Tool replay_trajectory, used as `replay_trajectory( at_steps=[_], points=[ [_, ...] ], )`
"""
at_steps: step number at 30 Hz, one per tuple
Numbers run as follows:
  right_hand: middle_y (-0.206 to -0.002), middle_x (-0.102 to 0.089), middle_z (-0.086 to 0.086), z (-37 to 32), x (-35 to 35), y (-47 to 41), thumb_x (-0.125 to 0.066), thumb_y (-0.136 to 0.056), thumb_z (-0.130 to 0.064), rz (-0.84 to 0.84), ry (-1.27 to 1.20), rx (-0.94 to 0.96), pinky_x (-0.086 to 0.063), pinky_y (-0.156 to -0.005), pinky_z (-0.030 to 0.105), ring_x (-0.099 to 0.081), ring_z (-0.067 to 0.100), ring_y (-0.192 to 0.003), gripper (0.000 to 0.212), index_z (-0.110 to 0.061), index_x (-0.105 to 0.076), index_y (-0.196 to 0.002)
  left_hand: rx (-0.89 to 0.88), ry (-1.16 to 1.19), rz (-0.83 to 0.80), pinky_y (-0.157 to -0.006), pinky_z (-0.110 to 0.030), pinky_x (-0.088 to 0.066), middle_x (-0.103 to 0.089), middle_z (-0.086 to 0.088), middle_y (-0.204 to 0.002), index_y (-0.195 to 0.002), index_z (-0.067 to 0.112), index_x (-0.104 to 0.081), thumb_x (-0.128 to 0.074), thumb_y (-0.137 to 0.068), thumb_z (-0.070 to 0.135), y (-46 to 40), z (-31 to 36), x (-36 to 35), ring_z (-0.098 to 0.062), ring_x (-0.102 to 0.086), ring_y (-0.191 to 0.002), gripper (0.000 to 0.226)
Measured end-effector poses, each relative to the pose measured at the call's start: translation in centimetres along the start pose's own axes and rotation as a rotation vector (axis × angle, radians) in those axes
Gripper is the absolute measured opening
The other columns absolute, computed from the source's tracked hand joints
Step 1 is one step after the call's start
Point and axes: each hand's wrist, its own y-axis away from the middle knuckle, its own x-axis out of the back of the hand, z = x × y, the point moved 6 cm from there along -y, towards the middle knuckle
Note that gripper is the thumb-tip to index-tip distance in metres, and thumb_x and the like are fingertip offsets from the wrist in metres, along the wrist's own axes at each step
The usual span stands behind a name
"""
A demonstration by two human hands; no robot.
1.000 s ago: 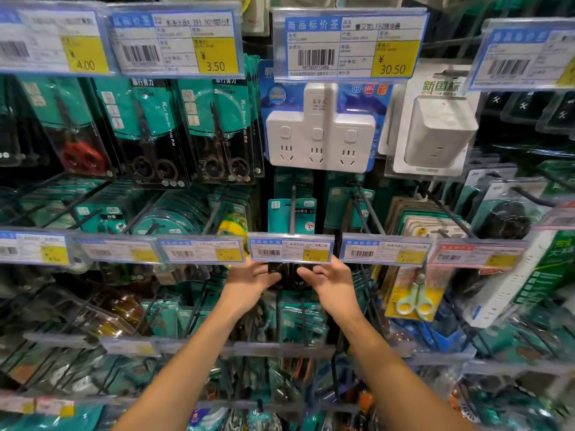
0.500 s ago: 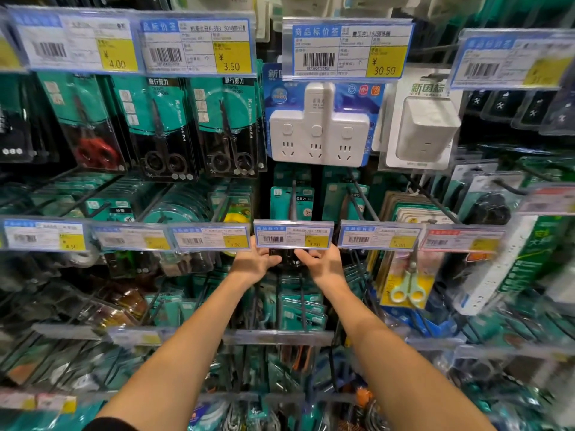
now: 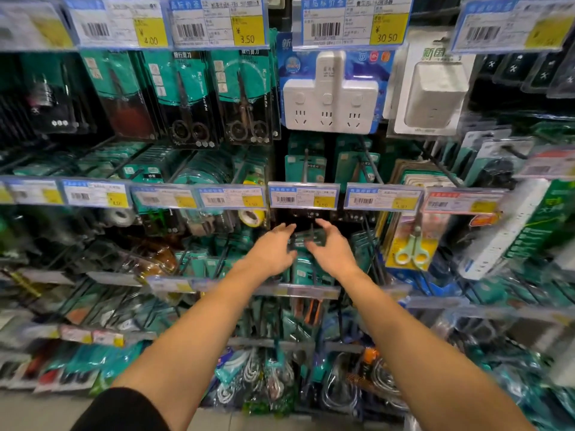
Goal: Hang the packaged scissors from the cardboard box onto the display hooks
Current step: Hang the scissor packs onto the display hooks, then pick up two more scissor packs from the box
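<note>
Reached with left hand [image 3: 273, 248] and right hand [image 3: 334, 250], fingers loosely spread, toward blurred packaged scissors [image 3: 306, 237]; probably needed steadying square on its hook.

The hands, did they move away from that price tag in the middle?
Yes. Both the left hand and right hand dropped below the middle price tag they had touched.

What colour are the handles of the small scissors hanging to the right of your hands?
Pale green, on the small scissors, in the head view.
</note>
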Motion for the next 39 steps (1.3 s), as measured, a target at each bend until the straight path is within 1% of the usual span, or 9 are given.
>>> replay_trajectory(
  at_steps=[4,8,13,17,21,24,28,32,39],
  points=[
    [-0.144,-0.047,0.008,0.3,0.3,2.6,-0.062,-0.091,-0.034,-0.036,0.331,0.059,-0.040,-0.107,0.039,-0.041,0.027,-0.135,0.065,-0.016,-0.034,-0.147,-0.030,-0.182,0.011,-0.108,-0.043,-0.039,-0.026,-0.018,-0.156,-0.147,0.010,-0.031,-0.059,-0.089,0.020,2.6,1.3,-0.5,-0.035,-0.039,-0.136,0.065],
    [-0.145,-0.046,0.012,0.5,1.7,5.9,-0.062,-0.090,-0.036,0.034,0.503,0.119,-0.033,-0.113,0.037,-0.039,0.028,-0.135,0.065,-0.012,-0.036,-0.145,-0.092,-0.319,0.071,-0.106,-0.042,-0.040,-0.037,-0.014,-0.148,-0.145,0.006,-0.032,-0.055,-0.089,0.021,5.3,2.7,-0.6,-0.032,-0.039,-0.134,0.062],
    [-0.153,-0.035,0.015,1.0,2.8,11.5,-0.053,-0.095,-0.039,0.054,0.686,0.105,-0.027,-0.116,0.039,-0.033,0.032,-0.140,0.068,-0.007,-0.027,-0.150,-0.138,-0.381,0.043,-0.110,-0.044,-0.036,-0.036,-0.014,-0.151,-0.148,0.007,-0.027,-0.050,-0.094,0.030,9.4,4.5,-1.4,-0.030,-0.033,-0.140,0.063],
    [-0.151,-0.037,0.015,2.2,2.9,17.6,-0.052,-0.096,-0.040,0.048,0.719,0.040,-0.031,-0.113,0.040,-0.035,0.032,-0.137,0.068,-0.007,-0.026,-0.150,-0.181,-0.334,0.001,-0.109,-0.043,-0.037,-0.040,-0.013,-0.148,-0.147,0.006,-0.028,-0.048,-0.096,0.030,14.3,5.7,-3.2,-0.030,-0.036,-0.138,0.060],
    [-0.147,-0.041,0.017,4.2,2.8,24.8,-0.053,-0.095,-0.038,0.039,0.730,-0.028,-0.029,-0.114,0.038,-0.036,0.031,-0.137,0.068,-0.003,-0.028,-0.148,-0.256,-0.299,-0.008,-0.101,-0.044,-0.044,-0.051,-0.011,-0.136,-0.140,0.007,-0.037,-0.052,-0.092,0.031,18.7,7.4,-6.5,-0.030,-0.046,-0.128,0.056],
    [-0.146,-0.041,0.016,6.1,3.4,30.2,-0.054,-0.095,-0.037,0.037,0.760,-0.116,-0.030,-0.113,0.038,-0.037,0.031,-0.136,0.066,-0.004,-0.030,-0.147,-0.330,-0.273,-0.044,-0.098,-0.043,-0.043,-0.053,-0.011,-0.132,-0.138,0.008,-0.039,-0.053,-0.091,0.031,22.3,9.9,-9.4,-0.030,-0.048,-0.125,0.054],
    [-0.126,-0.056,0.014,8.7,5.7,36.3,-0.058,-0.089,-0.034,0.092,0.776,-0.188,-0.041,-0.099,0.040,-0.052,0.033,-0.118,0.057,-0.005,-0.044,-0.136,-0.442,-0.257,-0.103,-0.105,-0.043,-0.040,-0.048,-0.012,-0.141,-0.143,0.008,-0.034,-0.052,-0.093,0.037,26.2,14.2,-12.7,-0.030,-0.042,-0.132,0.060],
    [-0.118,-0.058,0.016,11.7,9.6,42.1,-0.061,-0.084,-0.035,0.143,0.788,-0.308,-0.044,-0.096,0.043,-0.054,0.035,-0.112,0.056,-0.004,-0.049,-0.128,-0.575,-0.252,-0.131,-0.098,-0.043,-0.043,-0.053,-0.012,-0.131,-0.139,0.009,-0.038,-0.054,-0.091,0.039,29.4,20.0,-14.7,-0.030,-0.047,-0.125,0.059],
    [-0.134,-0.053,0.014,15.0,19.1,52.0,-0.056,-0.093,-0.035,0.323,0.752,-0.440,-0.034,-0.106,0.037,-0.047,0.031,-0.126,0.055,-0.007,-0.044,-0.138,-0.790,-0.232,-0.129,-0.096,-0.043,-0.043,-0.054,-0.011,-0.128,-0.137,0.007,-0.040,-0.054,-0.091,0.037,34.2,32.2,-17.9,-0.030,-0.048,-0.123,0.056]
  ],
)
